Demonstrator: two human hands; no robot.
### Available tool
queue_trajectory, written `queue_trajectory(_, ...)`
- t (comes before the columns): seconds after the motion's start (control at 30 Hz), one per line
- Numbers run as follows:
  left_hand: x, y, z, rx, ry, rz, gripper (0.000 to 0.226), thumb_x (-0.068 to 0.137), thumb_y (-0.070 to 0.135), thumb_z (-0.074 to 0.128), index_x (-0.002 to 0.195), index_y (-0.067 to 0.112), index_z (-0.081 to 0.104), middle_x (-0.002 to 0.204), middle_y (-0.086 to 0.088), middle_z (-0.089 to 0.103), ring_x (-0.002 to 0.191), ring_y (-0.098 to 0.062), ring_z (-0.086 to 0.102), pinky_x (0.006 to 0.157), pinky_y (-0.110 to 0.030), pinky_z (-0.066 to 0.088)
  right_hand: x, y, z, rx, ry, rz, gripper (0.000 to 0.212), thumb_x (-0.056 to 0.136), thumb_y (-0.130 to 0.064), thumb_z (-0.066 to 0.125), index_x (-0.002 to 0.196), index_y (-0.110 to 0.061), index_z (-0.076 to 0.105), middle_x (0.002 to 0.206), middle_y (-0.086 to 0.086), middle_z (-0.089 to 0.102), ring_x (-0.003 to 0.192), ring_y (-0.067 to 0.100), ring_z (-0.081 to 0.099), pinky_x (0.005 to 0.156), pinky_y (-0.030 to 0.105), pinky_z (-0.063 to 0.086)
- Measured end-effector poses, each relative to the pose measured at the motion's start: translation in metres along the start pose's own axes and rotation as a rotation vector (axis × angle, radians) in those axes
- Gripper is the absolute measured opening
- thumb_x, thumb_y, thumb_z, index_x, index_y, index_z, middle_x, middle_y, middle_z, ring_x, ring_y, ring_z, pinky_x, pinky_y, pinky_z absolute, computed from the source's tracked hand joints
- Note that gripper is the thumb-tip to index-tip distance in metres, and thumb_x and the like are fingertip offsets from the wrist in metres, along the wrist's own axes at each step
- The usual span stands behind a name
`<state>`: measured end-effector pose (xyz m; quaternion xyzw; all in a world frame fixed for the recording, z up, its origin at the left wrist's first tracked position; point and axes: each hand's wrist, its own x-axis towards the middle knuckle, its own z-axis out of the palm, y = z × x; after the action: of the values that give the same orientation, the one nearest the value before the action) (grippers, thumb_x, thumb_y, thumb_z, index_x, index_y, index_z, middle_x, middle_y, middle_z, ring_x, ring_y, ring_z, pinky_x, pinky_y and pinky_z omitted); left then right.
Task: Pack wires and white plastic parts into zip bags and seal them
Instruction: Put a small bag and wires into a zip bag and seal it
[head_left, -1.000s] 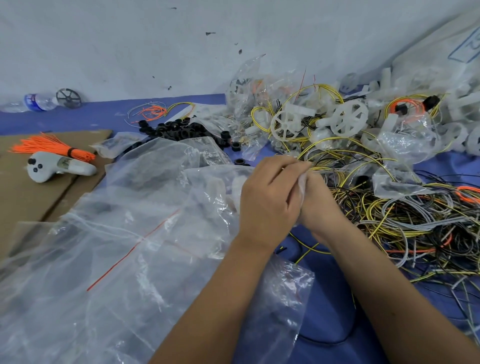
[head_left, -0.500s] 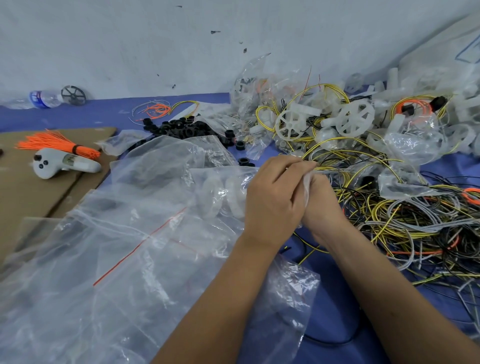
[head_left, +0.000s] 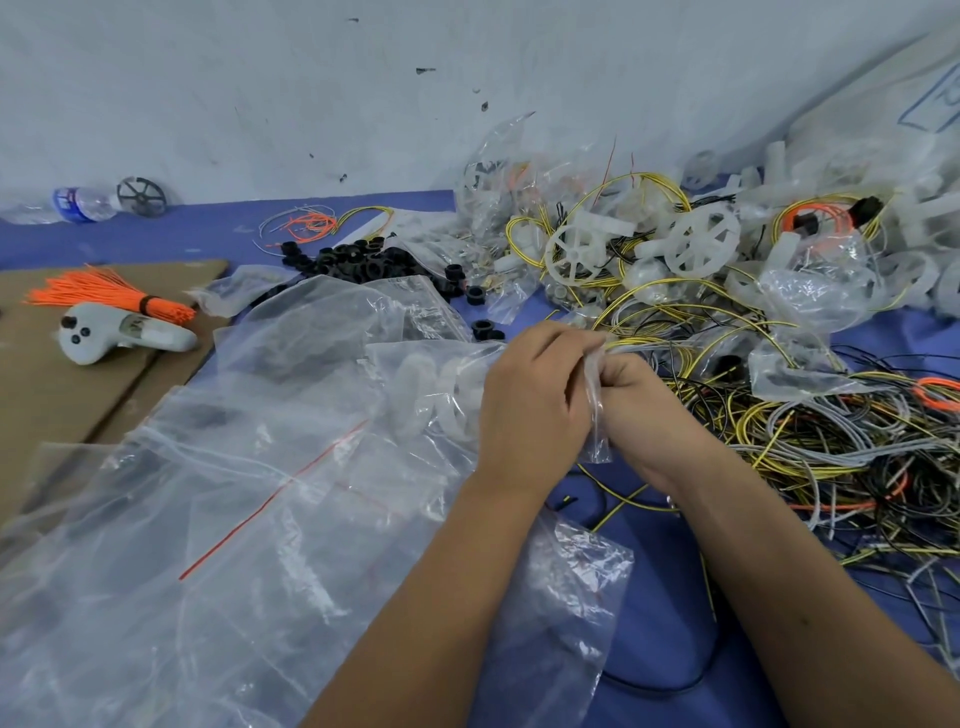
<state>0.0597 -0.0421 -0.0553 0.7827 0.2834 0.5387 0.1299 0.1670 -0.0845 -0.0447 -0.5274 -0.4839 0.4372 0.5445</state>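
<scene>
Both hands meet over the blue counter (head_left: 649, 597) and hold one small zip bag (head_left: 595, 410). The left hand (head_left: 530, 410) has its grip tight on the bag's top edge, and the right hand (head_left: 644, 415) pinches the same edge from the other side. Since a second ago the hands have hardly moved; they only pressed closer. It looks like they are sealing the strip, though the fingers hide it. White plastic parts (head_left: 701, 244) and wires (head_left: 810, 441) wait nearby.

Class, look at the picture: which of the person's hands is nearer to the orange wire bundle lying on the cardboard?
Left. The left hand pinches a zip bag, with loose bags between it and the orange wire bundle. The right hand grips the same bag, farther from the bundle.
</scene>
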Motion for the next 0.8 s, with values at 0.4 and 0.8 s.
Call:
queue_trajectory(0.4,0.009,-0.019,-0.013,0.169,-0.060,-0.152,0.018,0.088,0.006,0.065,0.101,0.012,0.076,0.098,-0.004,0.073,0.090,-0.027,0.068,0.080,-0.043,0.053,0.011,0.008,-0.002,0.021,0.322,0.032,0.044,0.083,0.020,0.030,0.086,0.003,0.071,0.068,0.006,0.072,0.053,0.016,0.064,0.047,0.023,0.051)
queue_trajectory(0.8,0.009,-0.018,-0.010,0.250,-0.173,-0.147,0.023,0.088,0.004,0.065,0.105,0.015,0.076,0.101,-0.004,0.072,0.095,-0.028,0.065,0.081,-0.043,0.050,0.013,0.007,-0.001,-0.327,0.461,-0.175,0.042,0.086,0.010,0.039,0.076,-0.014,0.073,0.075,0.001,0.071,0.054,0.015,0.067,0.046,0.029,0.053)
